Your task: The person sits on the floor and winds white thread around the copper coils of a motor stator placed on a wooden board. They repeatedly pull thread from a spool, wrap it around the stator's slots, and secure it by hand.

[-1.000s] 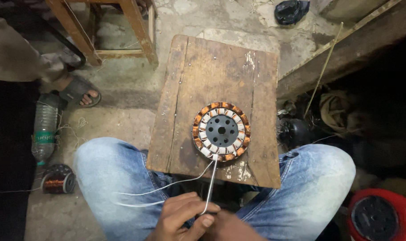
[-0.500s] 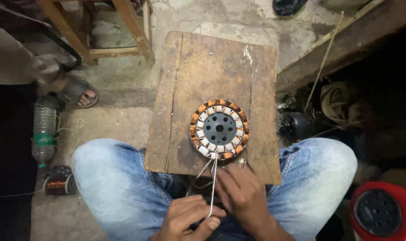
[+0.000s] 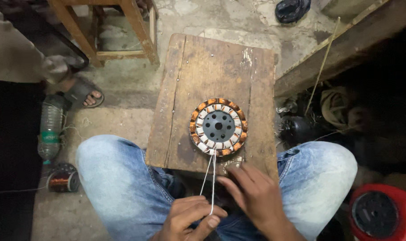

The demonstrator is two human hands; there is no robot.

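Left hand [image 3: 191,218] pinches two thin wire strands [image 3: 212,178] that run up to one round copper-wound stator [image 3: 218,126], lying near the close edge of one wooden board [image 3: 203,67]. Right hand [image 3: 256,196] hovers just beside, fingers loosely spread. One copper spool [image 3: 60,180] and one plastic bottle [image 3: 50,129] lie left.

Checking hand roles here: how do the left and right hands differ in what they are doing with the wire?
The left hand pinches the pale wire running from the wound stator; the right hand lies open-fingered beside it, gripping nothing visible. The left sits nearer the camera; the right reaches closer to the wooden board. Both are bare.
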